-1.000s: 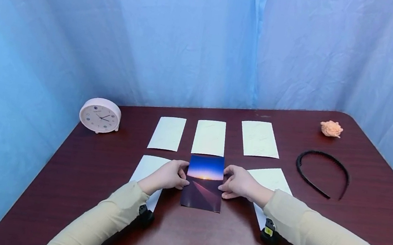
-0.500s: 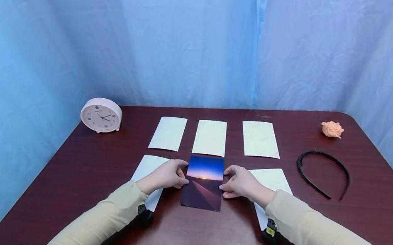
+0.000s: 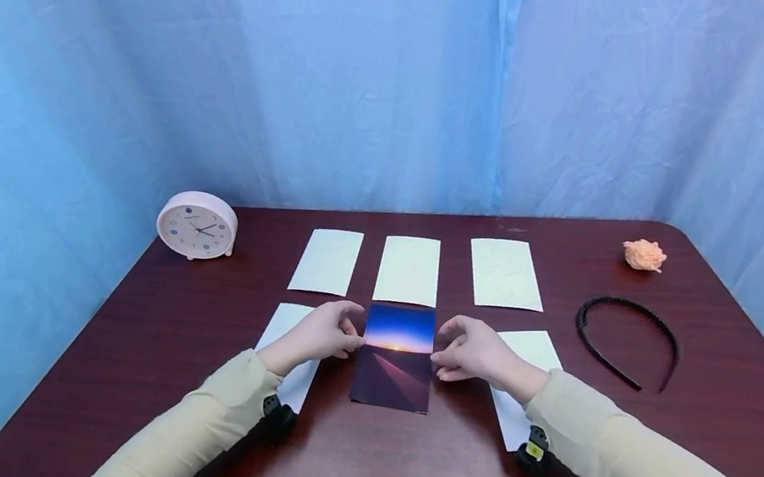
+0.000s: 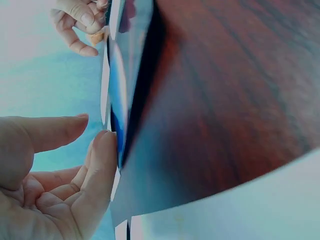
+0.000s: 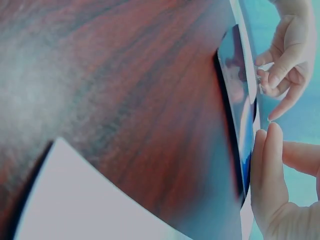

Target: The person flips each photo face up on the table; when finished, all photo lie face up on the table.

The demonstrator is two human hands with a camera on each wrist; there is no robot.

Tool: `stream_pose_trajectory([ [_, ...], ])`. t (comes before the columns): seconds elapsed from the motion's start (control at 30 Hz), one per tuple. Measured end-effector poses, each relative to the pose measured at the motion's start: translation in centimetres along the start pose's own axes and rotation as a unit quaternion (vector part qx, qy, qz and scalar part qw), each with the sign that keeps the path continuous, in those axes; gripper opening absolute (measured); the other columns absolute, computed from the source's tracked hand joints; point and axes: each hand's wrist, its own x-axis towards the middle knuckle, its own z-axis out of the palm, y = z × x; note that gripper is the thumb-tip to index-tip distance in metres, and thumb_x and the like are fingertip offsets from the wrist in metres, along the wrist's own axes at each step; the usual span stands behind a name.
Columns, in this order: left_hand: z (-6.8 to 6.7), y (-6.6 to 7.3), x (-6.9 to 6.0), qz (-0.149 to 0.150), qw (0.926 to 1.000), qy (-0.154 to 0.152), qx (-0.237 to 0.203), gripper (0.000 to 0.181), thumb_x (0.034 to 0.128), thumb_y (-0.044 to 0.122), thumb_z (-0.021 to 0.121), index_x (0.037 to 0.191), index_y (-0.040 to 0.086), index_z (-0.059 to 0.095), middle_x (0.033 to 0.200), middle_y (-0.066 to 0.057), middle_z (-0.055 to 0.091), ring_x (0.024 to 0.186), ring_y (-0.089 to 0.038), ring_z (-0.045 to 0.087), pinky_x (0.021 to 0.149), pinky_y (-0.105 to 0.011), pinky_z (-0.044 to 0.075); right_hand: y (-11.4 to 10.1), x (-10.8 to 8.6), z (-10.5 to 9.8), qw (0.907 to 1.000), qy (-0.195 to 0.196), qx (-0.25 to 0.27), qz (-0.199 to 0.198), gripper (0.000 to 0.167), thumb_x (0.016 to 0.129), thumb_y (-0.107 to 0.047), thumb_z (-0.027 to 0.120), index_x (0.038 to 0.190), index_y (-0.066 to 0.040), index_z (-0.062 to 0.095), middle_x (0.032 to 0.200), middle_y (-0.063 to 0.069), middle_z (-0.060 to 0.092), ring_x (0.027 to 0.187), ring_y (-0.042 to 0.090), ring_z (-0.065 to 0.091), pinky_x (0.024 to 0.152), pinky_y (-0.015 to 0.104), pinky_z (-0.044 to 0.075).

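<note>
A glossy photo print (image 3: 396, 359) of a sunset over a dark road lies on the table, front centre in the head view. My left hand (image 3: 320, 333) is at its left edge, thumb and fingers spread apart. In the left wrist view a fingertip (image 4: 104, 142) reaches the print's side; whether it touches I cannot tell. On the other side, my right hand (image 3: 478, 355) has its fingertips close to the right edge, holding nothing. A white card (image 3: 298, 386) lies partly under the left forearm, another white card (image 3: 510, 420) partly under the right.
Behind the print lie a white card at left (image 3: 326, 261), one in the middle (image 3: 408, 270) and one at right (image 3: 506, 274). A white clock (image 3: 197, 226) stands back left. A black headband (image 3: 632, 305) and a peach flower-like piece (image 3: 643, 255) are on the right.
Both hands have drawn slightly outward from the print's edges, the right hand more visibly. Their fingers have loosened a little. The print stays in nearly the same place.
</note>
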Motion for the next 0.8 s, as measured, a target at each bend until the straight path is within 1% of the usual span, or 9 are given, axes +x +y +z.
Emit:
stream_pose_trajectory([
  [0.13, 0.1, 0.3, 0.0, 0.01, 0.9998, 0.009, -0.017, 0.052, 0.0854, 0.006, 0.068, 0.133, 0.0, 0.049, 0.079, -0.01, 0.061, 0.066, -0.015, 0.063, 0.065, -0.031, 0.058, -0.3, -0.3, -0.5, 1.0, -0.006, 0.003, -0.003, 0.048, 0.085, 0.001, 0.065, 0.125, 0.007, 0.041, 0.083, 0.017, 0.064, 0.059, 0.013, 0.062, 0.063, 0.032, 0.058],
  [0.33, 0.4, 1.0, -0.2, 0.042, 0.9985, 0.015, -0.033, 0.05, 0.0868, 0.006, 0.066, 0.133, -0.001, 0.049, 0.082, -0.01, 0.062, 0.071, -0.018, 0.064, 0.066, -0.031, 0.058, -0.4, -0.8, -1.5, 0.9999, -0.01, -0.002, -0.013, 0.05, 0.086, -0.002, 0.065, 0.128, 0.007, 0.039, 0.083, 0.016, 0.063, 0.062, 0.015, 0.063, 0.065, 0.035, 0.058],
  [0.47, 0.7, 1.5, -0.4, 0.061, 0.9967, 0.023, -0.048, 0.049, 0.0872, 0.005, 0.065, 0.133, -0.002, 0.049, 0.083, -0.011, 0.062, 0.07, -0.017, 0.064, 0.066, -0.03, 0.058, -0.4, -1.3, -2.1, 0.9995, -0.01, -0.014, -0.025, 0.052, 0.087, -0.005, 0.066, 0.129, 0.006, 0.039, 0.087, 0.018, 0.064, 0.065, 0.015, 0.063, 0.066, 0.036, 0.058],
  [0.67, 1.6, 2.0, -0.3, 0.076, 0.9937, 0.025, -0.079, 0.049, 0.0873, 0.004, 0.065, 0.132, -0.003, 0.048, 0.088, -0.012, 0.061, 0.07, -0.017, 0.066, 0.068, -0.027, 0.057, 0.4, -2.0, -3.5, 0.9985, -0.002, -0.031, -0.045, 0.053, 0.087, -0.01, 0.066, 0.129, 0.007, 0.04, 0.088, 0.018, 0.065, 0.069, 0.018, 0.065, 0.066, 0.037, 0.058],
  [0.8, 2.4, 2.3, -0.2, 0.099, 0.9921, 0.031, -0.071, 0.048, 0.0864, 0.006, 0.066, 0.131, -0.003, 0.05, 0.094, -0.014, 0.062, 0.075, -0.018, 0.066, 0.068, -0.026, 0.056, 1.1, -2.7, -4.7, 0.997, 0.011, -0.05, -0.057, 0.053, 0.086, -0.012, 0.067, 0.129, 0.008, 0.041, 0.088, 0.017, 0.065, 0.075, 0.02, 0.067, 0.067, 0.037, 0.058],
])
